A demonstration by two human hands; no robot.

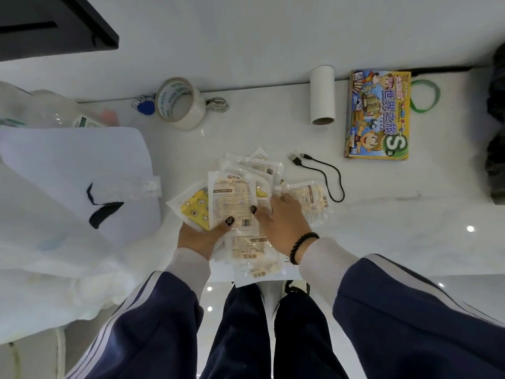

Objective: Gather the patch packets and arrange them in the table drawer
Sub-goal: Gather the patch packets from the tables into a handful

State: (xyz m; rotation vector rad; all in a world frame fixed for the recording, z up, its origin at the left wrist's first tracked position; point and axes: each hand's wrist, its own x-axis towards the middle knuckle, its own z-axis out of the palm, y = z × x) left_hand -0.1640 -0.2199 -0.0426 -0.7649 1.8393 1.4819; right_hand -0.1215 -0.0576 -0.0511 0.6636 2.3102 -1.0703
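At far left we see a white plastic bag (71, 187) spread over the table (410, 214). Right of it, upper centre, a roll of clear tape (179, 103) sits among keys (218, 104). In the lower centre lies the heap of patch packets (237, 198): our left hand (200, 236) grips its left edge, thumb on top, while our right hand (284, 222) rests on the pile, fingers bent over it. Further right are a black cable (325, 173), a cardboard tube (323, 94) and a colourful box (378, 114).
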